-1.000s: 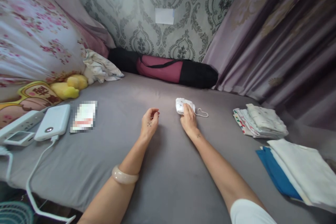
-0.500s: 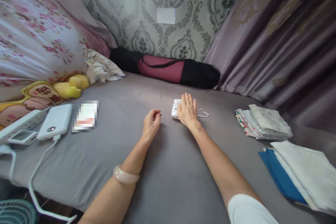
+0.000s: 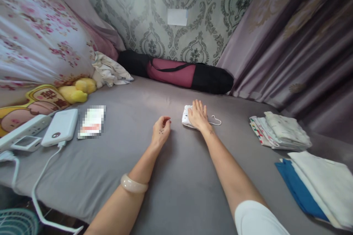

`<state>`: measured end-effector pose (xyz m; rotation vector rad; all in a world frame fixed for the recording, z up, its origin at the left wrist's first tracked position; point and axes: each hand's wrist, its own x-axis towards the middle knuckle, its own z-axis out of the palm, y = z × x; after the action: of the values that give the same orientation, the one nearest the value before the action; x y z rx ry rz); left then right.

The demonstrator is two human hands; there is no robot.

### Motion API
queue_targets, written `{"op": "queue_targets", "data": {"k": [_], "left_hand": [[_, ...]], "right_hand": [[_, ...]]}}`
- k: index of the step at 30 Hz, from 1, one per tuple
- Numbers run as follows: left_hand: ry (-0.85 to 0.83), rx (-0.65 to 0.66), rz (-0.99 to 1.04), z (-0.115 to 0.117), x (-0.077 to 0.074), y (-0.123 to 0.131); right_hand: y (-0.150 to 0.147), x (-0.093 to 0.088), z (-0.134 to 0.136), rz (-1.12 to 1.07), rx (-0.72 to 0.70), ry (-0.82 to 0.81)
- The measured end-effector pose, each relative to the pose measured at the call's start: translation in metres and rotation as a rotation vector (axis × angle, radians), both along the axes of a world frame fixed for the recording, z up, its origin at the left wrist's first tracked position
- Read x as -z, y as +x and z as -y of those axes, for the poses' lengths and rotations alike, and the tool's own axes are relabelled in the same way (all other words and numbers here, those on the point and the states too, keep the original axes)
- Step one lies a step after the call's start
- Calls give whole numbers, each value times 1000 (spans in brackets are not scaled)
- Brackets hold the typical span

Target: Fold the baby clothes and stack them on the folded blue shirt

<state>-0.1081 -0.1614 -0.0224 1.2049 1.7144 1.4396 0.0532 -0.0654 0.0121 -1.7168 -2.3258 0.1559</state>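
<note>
My right hand (image 3: 199, 116) lies flat, fingers stretched out, on top of a small white folded cloth bundle (image 3: 185, 116) with dark specks. Part of the bundle is hidden under the palm. From its right side a thin white cord (image 3: 217, 120) curls out onto the grey bedsheet (image 3: 179, 176). A short way to the left, my left hand (image 3: 161, 130) rests just above or on the sheet, fingers curled in, with nothing visible in them. It does not touch the bundle.
On the right are folded cloth stacks (image 3: 286, 132) and white cloth over blue cloth (image 3: 322, 187). At left sit a white power bank (image 3: 61, 126), its cable, a power strip (image 3: 27, 128) and a blurred card (image 3: 92, 122). A black-and-maroon long bag (image 3: 173, 73) lies by the wall.
The whole view has shifted slightly. My right hand stays flat on the cloth bundle, and my left hand keeps its curled pose.
</note>
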Motion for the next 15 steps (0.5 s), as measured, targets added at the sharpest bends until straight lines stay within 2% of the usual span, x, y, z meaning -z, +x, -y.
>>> {"op": "queue_targets", "data": {"k": [2, 3, 8, 12, 15], "left_hand": [[8, -3, -3, 0, 1, 0], [14, -4, -5, 0, 1, -1], [14, -15, -19, -2, 5, -3], [6, -6, -26, -3, 7, -2], [2, -1, -35, -2, 6, -2]], "right_hand": [[-12, 3, 7, 1, -61, 143], [-18, 6, 10, 13, -92, 145], [-26, 23, 17, 67, -131, -17], [-18, 21, 16, 26, -172, -42], [-12, 16, 20, 5, -92, 9]]}}
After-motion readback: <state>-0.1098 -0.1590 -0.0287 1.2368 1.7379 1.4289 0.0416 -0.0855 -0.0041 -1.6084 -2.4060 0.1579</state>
